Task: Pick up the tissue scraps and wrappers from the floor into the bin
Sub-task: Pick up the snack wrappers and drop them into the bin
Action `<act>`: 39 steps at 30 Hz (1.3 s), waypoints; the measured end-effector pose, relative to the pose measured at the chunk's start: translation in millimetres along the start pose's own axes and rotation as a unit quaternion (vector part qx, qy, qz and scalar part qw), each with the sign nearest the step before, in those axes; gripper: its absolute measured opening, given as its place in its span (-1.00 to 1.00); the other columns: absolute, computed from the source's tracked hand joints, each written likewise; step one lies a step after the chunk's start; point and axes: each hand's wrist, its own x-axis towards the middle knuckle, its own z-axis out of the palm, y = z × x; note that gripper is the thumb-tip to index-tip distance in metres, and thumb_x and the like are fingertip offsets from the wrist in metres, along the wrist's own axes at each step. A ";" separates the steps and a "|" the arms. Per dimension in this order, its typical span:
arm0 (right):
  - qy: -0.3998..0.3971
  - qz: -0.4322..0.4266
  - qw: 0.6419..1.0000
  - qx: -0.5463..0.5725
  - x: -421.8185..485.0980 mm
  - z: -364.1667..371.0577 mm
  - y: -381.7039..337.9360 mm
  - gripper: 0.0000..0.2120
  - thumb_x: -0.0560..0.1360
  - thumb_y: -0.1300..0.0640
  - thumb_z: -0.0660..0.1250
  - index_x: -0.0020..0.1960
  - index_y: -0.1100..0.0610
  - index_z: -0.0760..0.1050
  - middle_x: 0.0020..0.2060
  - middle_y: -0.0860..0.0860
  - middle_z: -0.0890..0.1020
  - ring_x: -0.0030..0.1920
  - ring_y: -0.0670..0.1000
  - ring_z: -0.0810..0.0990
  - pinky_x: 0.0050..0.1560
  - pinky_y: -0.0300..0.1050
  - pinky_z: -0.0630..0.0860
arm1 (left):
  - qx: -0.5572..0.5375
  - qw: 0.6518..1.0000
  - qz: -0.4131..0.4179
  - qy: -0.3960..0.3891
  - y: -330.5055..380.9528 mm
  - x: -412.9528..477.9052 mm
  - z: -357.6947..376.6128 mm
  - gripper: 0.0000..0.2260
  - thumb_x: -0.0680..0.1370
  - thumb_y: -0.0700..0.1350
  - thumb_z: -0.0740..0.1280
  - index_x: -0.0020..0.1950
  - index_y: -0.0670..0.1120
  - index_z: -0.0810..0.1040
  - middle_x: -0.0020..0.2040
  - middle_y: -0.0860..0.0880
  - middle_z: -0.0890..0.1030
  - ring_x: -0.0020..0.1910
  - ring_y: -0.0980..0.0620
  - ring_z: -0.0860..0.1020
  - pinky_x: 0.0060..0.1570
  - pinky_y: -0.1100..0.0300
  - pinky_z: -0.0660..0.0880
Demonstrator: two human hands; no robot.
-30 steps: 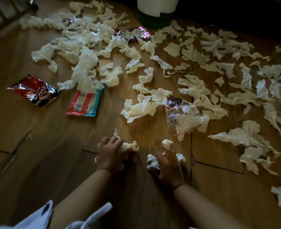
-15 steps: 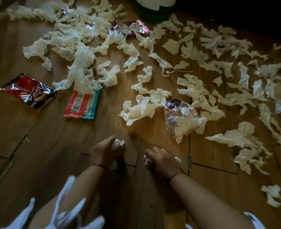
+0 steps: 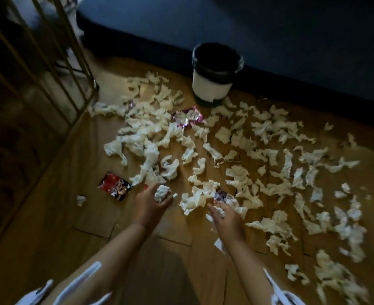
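Floor [image 3: 49,216] first: wood planks, with torn tissue scraps [image 3: 151,150] strewn across them from just ahead of my fingers out to the far wall and off to the right. The bin [image 3: 212,86], white-walled with a black liner, stands well beyond both sets of fingers, upright and open-topped, at the far edge of the mess.

Of the wrappers, a pink and silver wrapper [image 3: 187,116] lies far ahead of the fingers, near the bin's foot. A red wrapper [image 3: 115,187] lies just left of the left fingers. A clear wrapper [image 3: 222,194] with a dark patch sits just past the right fingertips.

My left hand [image 3: 151,203] is palm-up, fingers curled round a balled tissue wad [image 3: 161,193]. My right hand [image 3: 225,219] has its fingers closed on a smaller tissue scrap [image 3: 219,211].

I judge this as the carry step, both hands loaded, with almost all the litter left to do. The next move calls for a long reach forward to drop both loads over the bin's rim without shedding bits.

The red wrapper bears pale script lettering, too blurred to read; I can make out no other writing.
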 end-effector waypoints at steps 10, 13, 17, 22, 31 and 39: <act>-0.040 0.118 0.988 0.096 0.1 -145.5 -192.7 -0.44 0.47 -0.27 0.18 0.12 0.21 0.52 -0.04 0.12 0.62 0.01 0.10 0.57 0.08 0.00 0.48 | 0.041 0.997 0.005 -0.060 227.8 34.9 -111.0 -0.62 0.51 -0.02 0.34 0.29 -0.13 0.47 0.04 -0.08 0.63 -0.25 0.22 0.52 -0.36 0.38 0.38; -0.085 0.118 0.981 0.132 30.2 -179.7 -218.5 -0.55 0.52 -0.20 0.17 0.17 0.14 0.48 0.10 0.10 0.57 0.11 0.07 0.53 0.17 -0.04 0.43 | 0.016 0.998 -0.030 -0.049 264.6 60.4 -100.7 -0.59 0.51 -0.04 0.35 0.30 -0.20 0.44 0.06 -0.12 0.61 -0.23 0.15 0.50 -0.32 0.36 0.40; -0.119 0.189 0.952 0.210 96.3 -233.7 -247.1 -0.41 0.54 -0.19 0.11 0.45 0.13 0.22 0.43 0.14 0.30 0.41 0.17 0.29 0.37 0.07 0.24 | -0.032 0.994 -0.098 -0.047 306.6 112.7 -68.8 -0.62 0.50 -0.05 0.36 0.23 -0.22 0.45 -0.27 0.05 0.54 -0.30 0.15 0.54 -0.26 0.22 0.54; -0.153 0.226 0.920 0.283 186.9 -278.4 -271.3 -0.64 0.55 -0.11 0.01 0.00 0.08 0.48 -0.02 0.15 0.55 0.00 0.11 0.52 0.04 -0.07 0.43 | -0.070 0.986 -0.144 -0.038 347.8 175.9 -36.9 -0.46 0.48 0.03 0.36 0.37 -0.19 0.35 -0.20 0.02 0.57 -0.26 0.14 0.56 -0.36 0.33 0.43; -0.157 0.253 0.879 0.372 333.9 -293.1 -305.7 -0.79 0.50 0.19 0.04 -0.09 0.18 0.45 -0.31 0.11 0.47 -0.32 0.02 0.44 -0.37 -0.15 0.39 | -0.123 0.971 -0.206 -0.020 394.6 315.8 6.7 -0.49 0.43 0.19 0.36 0.09 -0.23 0.55 0.10 -0.26 0.62 -0.01 -0.15 0.59 -0.10 0.08 0.48; -0.141 0.248 0.835 0.470 557.0 -220.6 -299.4 -0.71 0.59 0.05 0.09 0.03 0.19 0.50 -0.40 0.05 0.55 -0.39 -0.02 0.49 -0.38 -0.18 0.43 | -0.175 0.948 -0.260 -0.046 370.2 523.1 80.8 -0.39 0.38 0.31 0.32 0.17 -0.17 0.54 0.06 -0.19 0.62 0.02 -0.16 0.59 -0.02 0.09 0.49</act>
